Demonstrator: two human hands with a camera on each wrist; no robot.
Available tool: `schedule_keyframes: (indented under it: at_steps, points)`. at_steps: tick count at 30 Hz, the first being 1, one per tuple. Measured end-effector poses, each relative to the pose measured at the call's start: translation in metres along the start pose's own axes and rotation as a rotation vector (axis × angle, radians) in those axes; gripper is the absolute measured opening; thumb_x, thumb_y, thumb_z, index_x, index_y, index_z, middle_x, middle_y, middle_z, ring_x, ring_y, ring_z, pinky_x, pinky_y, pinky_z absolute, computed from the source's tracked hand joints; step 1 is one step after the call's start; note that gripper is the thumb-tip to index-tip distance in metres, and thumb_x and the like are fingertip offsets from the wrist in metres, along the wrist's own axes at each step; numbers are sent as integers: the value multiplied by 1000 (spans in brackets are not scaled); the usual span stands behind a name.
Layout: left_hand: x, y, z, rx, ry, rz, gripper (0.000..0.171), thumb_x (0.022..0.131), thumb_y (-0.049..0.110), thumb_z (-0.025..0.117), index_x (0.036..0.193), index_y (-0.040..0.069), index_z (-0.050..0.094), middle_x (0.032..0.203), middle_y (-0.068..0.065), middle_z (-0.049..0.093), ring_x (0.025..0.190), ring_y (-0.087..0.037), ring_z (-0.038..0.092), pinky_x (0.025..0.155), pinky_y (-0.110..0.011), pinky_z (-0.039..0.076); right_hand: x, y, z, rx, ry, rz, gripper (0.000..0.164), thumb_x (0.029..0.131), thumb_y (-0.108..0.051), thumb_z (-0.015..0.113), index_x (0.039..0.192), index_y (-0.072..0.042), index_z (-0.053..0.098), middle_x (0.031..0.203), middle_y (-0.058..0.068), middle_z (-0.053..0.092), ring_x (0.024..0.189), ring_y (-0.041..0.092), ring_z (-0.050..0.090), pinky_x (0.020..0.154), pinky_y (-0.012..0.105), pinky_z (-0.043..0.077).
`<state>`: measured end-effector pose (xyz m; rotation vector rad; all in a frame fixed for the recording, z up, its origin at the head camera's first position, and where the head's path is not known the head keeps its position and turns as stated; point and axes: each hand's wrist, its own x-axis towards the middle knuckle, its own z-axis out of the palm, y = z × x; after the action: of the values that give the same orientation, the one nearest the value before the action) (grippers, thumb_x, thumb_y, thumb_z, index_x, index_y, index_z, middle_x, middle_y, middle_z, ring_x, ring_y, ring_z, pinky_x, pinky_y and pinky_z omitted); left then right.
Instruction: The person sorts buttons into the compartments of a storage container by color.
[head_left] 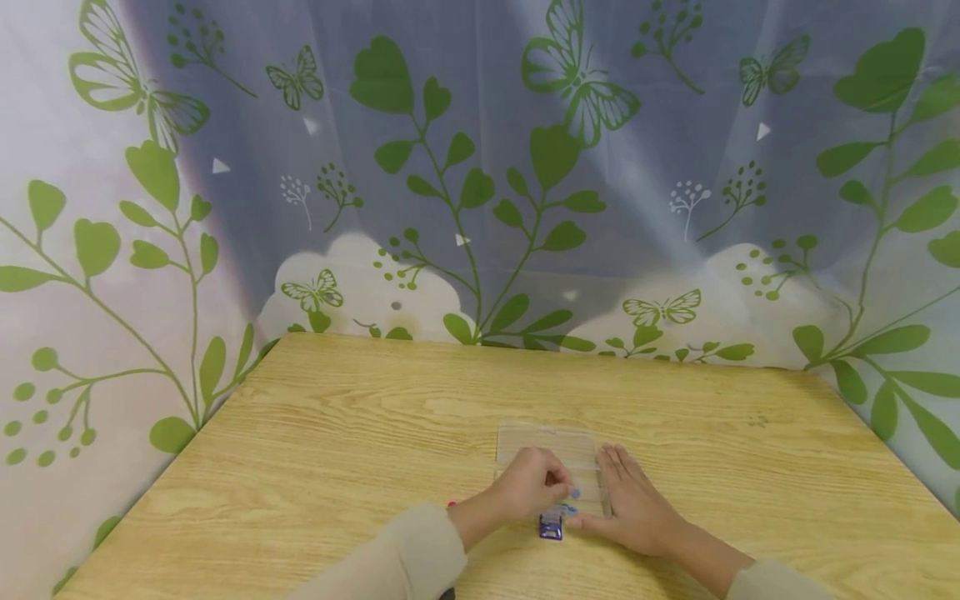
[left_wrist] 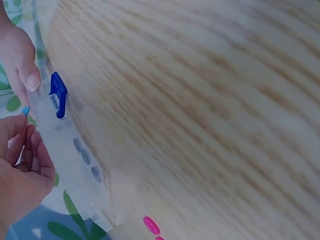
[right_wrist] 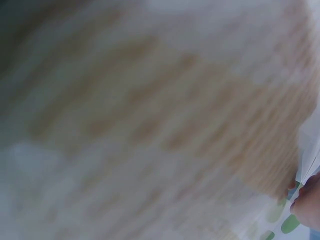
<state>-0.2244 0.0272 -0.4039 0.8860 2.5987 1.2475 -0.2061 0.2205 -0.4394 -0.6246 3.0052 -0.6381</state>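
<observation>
My left hand (head_left: pixel 528 483) pinches a small blue oval piece (left_wrist: pixel 26 110) between thumb and forefinger, over a clear plastic box (left_wrist: pixel 65 155). The box lies on the table with a blue-purple latch (head_left: pixel 551 527) at its near side. A few blue pieces (head_left: pixel 570 509) show through its clear wall. With fingers straight along the box's right side and the thumb at its near corner, my right hand (head_left: pixel 637 512) rests against it. Only the edge of a hand (right_wrist: pixel 307 202) appears in the right wrist view. The box's interior is largely hidden by my left hand.
Bright pink oval pieces (left_wrist: pixel 151 225) lie on the wooden table (head_left: pixel 337 433), left of the box; my left forearm partly covers them in the head view. A curtain (head_left: pixel 480 167) with green leaves and butterflies hangs behind the table's far edge.
</observation>
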Motion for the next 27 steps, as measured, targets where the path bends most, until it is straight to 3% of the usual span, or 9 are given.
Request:
schedule_keyframes:
  at_steps: [18,27]
  points:
    - [1,3,4,77,3,-10,5,81,6,68,77,4,70,75,0,63,65,2,48,62,-10,43,0,-2,-3,-15,1,-7,105,80,-64,56,138,16,21,145,36,19,136,50,14,108,60,19]
    - [-2,4,1,38,32,-2,6,81,7,68,77,3,69,74,0,62,65,2,47,63,-10,43,0,-1,-1,-10,3,2,106,79,-65,56,139,16,21,146,36,19,136,50,14,109,60,18]
